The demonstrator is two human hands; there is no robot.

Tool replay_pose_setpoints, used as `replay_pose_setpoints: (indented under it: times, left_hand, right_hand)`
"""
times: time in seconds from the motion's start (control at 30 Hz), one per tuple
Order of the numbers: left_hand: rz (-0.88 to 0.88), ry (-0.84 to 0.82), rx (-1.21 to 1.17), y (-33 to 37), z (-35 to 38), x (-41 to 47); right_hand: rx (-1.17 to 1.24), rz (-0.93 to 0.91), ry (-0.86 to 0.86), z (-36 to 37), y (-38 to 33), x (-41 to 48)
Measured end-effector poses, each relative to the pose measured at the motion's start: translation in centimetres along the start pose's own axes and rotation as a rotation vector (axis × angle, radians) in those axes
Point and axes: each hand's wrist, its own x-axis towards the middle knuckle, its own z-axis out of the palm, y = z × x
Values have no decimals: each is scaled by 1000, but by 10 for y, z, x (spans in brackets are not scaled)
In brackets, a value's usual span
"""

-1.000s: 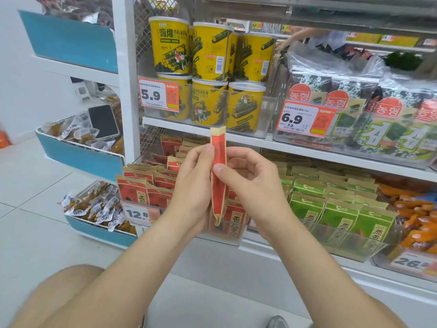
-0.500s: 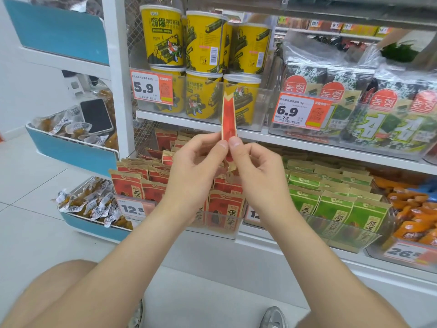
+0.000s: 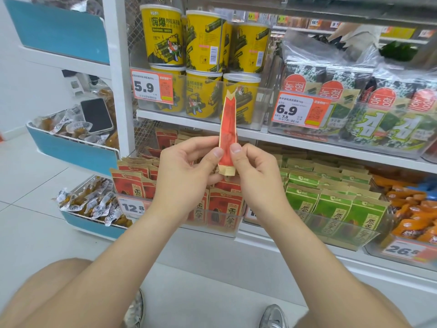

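Observation:
A red and tan snack packet stands upright and edge-on in front of the shelves. My left hand pinches its lower part from the left with thumb and fingers. My right hand pinches the same spot from the right. The packet's folded tan end pokes out below my thumbs. Behind my hands, a clear bin holds more red packets of the same kind.
Yellow seaweed-roll tubs and bagged seaweed fill the shelf above. Green packets and orange snacks lie to the right. A blue side rack on the left holds wrapped snacks and a phone. My knees and shoes are below.
The packet has been lifted and turned end over end, so most of it now stands above my fingers. Both hands rose slightly and shifted their pinch to its lower end.

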Motion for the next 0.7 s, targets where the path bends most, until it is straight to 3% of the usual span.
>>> replay_pose_setpoints:
  times: [0.33, 0.53, 0.7]
  left_hand:
    - [-118, -103, -40, 1, -10, 7]
    - [-206, -121, -98, 7, -18, 9]
    - [-209, -163, -96, 10, -16, 2]
  right_hand:
    - [-118, 22, -93, -6, 1, -1]
    - [-135, 51, -244, -15, 4, -1]
    - [-302, -34, -106, -9, 0, -11]
